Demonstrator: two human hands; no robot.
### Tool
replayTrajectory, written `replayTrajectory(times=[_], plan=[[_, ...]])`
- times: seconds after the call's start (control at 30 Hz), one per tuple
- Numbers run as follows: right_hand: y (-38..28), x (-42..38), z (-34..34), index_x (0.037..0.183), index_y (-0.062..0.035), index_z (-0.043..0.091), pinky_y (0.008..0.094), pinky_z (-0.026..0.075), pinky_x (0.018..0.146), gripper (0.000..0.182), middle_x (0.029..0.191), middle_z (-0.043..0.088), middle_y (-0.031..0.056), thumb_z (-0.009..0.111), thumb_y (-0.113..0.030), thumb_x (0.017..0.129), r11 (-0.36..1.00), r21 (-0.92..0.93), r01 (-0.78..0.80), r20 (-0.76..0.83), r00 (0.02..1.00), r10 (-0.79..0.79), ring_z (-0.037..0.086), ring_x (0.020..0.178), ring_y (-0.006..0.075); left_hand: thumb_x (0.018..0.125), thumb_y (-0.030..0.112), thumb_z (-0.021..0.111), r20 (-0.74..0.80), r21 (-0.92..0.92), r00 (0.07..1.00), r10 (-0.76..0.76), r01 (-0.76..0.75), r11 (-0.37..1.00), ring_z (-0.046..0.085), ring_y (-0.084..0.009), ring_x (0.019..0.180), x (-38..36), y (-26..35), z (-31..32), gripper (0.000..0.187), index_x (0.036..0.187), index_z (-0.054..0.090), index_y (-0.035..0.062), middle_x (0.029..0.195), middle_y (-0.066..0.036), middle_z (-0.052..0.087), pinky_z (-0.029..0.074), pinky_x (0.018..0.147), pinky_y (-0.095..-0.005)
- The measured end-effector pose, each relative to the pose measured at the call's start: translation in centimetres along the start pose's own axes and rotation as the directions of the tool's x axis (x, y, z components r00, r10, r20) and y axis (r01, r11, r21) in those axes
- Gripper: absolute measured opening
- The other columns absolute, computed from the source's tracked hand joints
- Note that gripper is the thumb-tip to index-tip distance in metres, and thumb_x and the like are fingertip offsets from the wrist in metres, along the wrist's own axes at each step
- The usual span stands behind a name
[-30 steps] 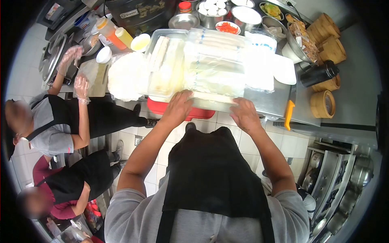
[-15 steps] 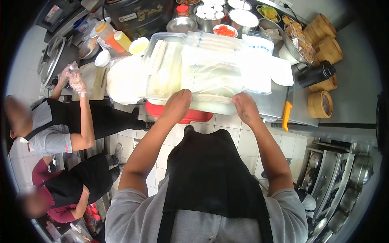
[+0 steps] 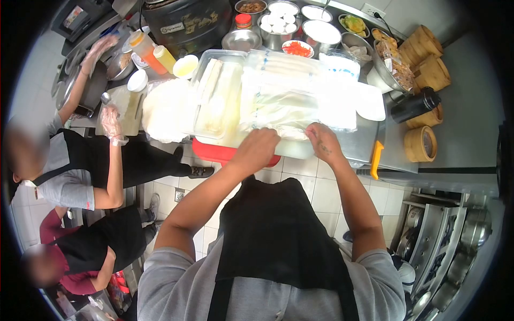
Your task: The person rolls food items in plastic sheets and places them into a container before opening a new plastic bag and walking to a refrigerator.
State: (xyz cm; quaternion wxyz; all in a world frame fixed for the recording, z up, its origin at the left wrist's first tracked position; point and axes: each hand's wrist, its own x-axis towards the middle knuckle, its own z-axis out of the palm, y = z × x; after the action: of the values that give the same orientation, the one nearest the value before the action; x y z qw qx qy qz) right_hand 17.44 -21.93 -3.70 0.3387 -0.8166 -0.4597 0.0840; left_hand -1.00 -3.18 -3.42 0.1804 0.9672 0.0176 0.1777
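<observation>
A pale roll wrapped in clear plastic (image 3: 293, 134) lies along the near edge of the work surface, its plastic joined to the sheet behind it. My left hand (image 3: 259, 148) is closed over the roll's left part, its fingertips hidden under the knuckles. At the roll's right end, my right hand (image 3: 324, 142) pinches the plastic. Behind them spreads the clear plastic sheet (image 3: 278, 96) with blue print, with pale rolls showing at its far side. Left of the sheet stands a clear tray (image 3: 219, 120) holding a long pale roll.
A co-worker's gloved hand (image 3: 111, 122) holds a spoon (image 3: 105, 98) by a cutting board (image 3: 128, 115). An orange-handled knife (image 3: 377, 159) lies at the right counter edge. Bowls of red strips (image 3: 297, 49) and eggs (image 3: 276, 33) stand behind. A red bin (image 3: 211, 153) sits below.
My left hand has slid right and nearer my right hand along the roll. The right hand has hardly moved. The co-worker's hands have parted, one reaching toward the back.
</observation>
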Motion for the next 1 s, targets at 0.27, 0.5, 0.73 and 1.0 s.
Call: replayTrajectory(times=[0.27,0.5,0.73,1.0], plan=[[-0.1,1.0,-0.6,0.094,-0.0031,0.063,0.0434,0.049,0.080,0.009,0.092,0.067,0.0151,0.062,-0.012,0.092,0.996,-0.027,-0.090,0.098,0.991,0.092,0.063,0.092,0.0356,0.088,0.008,0.064,0.039,-0.034,0.998,-0.047,0.049,0.998,0.056,-0.0304,0.111,1.1,-1.5,3.0,0.026,0.114,0.064,0.0011,0.116,-0.012,0.059,0.045,0.098,-0.0434],[1.3,1.8,0.2,0.098,-0.0039,0.065,0.0448,0.048,0.087,0.013,0.095,0.064,0.0152,0.067,-0.010,0.087,0.976,-0.218,-0.014,0.038,0.999,0.023,0.060,0.097,0.0362,0.089,0.008,0.062,-0.062,-0.039,0.998,0.013,-0.015,0.999,0.056,-0.0336,0.111,1.2,-2.4,4.1,0.028,0.115,0.063,-0.0014,0.114,-0.015,0.059,0.044,0.101,-0.0442],[-3.2,1.2,2.6,0.113,-0.0020,0.063,0.0447,0.047,0.093,0.036,0.113,0.061,0.0154,0.075,-0.008,0.079,0.965,-0.121,0.233,0.089,0.971,-0.223,0.056,0.107,0.0362,0.088,0.008,0.060,-0.082,-0.112,0.997,0.010,-0.019,0.994,0.056,-0.0350,0.110,1.4,-2.7,3.6,0.029,0.115,0.063,-0.0023,0.110,-0.016,0.060,0.045,0.100,-0.0452],[-1.2,1.8,3.2,0.113,-0.0026,0.064,0.0464,0.047,0.090,0.032,0.107,0.061,0.0180,0.070,-0.007,0.081,0.970,-0.083,0.229,0.106,0.970,-0.220,0.057,0.102,0.0387,0.088,0.010,0.063,-0.124,-0.065,0.992,-0.011,0.003,0.998,0.058,-0.0389,0.105,-0.4,-5.8,4.7,0.031,0.115,0.062,-0.0067,0.108,-0.021,0.062,0.047,0.094,-0.0466]])
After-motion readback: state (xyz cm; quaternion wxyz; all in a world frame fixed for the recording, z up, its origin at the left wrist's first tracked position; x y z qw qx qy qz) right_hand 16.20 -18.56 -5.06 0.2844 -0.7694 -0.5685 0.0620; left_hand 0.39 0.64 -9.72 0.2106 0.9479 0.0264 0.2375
